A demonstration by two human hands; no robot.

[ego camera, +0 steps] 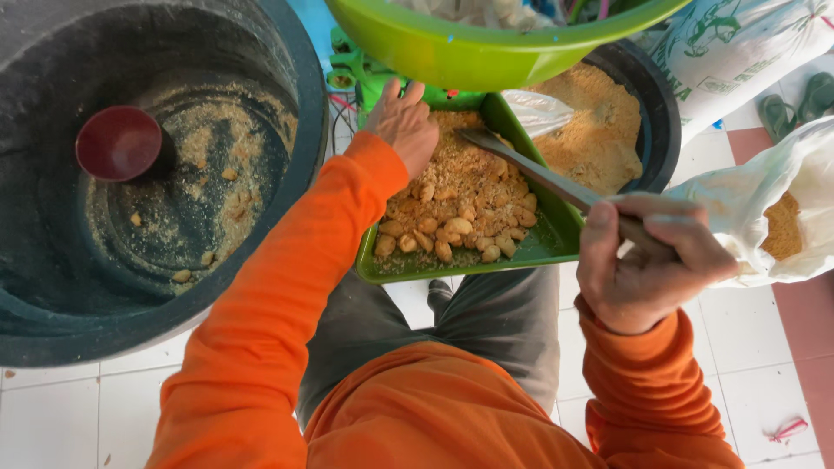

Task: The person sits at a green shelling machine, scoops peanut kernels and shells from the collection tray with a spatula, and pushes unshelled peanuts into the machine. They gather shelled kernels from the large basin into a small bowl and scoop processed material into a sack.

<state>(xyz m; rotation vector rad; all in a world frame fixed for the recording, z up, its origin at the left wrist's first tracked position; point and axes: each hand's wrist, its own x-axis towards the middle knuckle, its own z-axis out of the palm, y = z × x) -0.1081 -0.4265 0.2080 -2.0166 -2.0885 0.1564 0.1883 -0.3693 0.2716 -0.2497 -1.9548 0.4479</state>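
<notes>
Sleeves: orange [261, 347], nearest the lens.
Right hand [647, 265]: fingers closed round the handle of a long metal blade [530, 169]; tip lay over the tray's crumbs.
Left hand [404, 126]: fingers loosely open, resting on crumbs at the tray's far left.
Green tray [543, 247]: held pale nuts [452, 230], just beside the left fingers.
Black tub [52, 313]: left, containing a red scoop [119, 143].
Green basin [452, 48]: farthest.
</notes>
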